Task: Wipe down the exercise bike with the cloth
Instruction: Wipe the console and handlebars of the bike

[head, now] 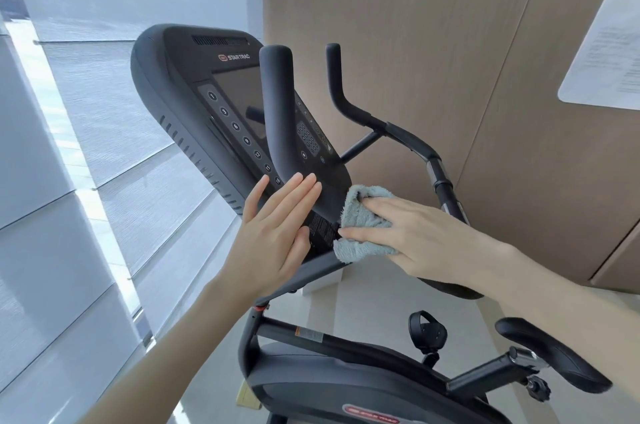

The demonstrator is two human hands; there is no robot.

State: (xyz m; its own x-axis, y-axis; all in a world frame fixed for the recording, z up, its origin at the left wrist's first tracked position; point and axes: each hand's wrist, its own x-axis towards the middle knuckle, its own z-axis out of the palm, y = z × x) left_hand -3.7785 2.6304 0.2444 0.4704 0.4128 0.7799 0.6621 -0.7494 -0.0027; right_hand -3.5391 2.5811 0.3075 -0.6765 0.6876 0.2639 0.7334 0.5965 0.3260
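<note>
Fingers (298, 191) of the left hand (277, 233) lie straight and flat on the bike (277, 112). Right hand (422, 243) grips the cloth (360, 216), pressed on the bike just right of those fingers, near their tips.

We see a black upright exercise bike (346, 385) with a tilted console (221, 105), upturned padded handlebar horns (277, 112) and a dark saddle (554, 354) at lower right. A fluffy pale grey-blue microfibre cloth (363, 216) is bunched against the near handlebar's base, just below the console, gripped by our right hand (415, 243).
</note>
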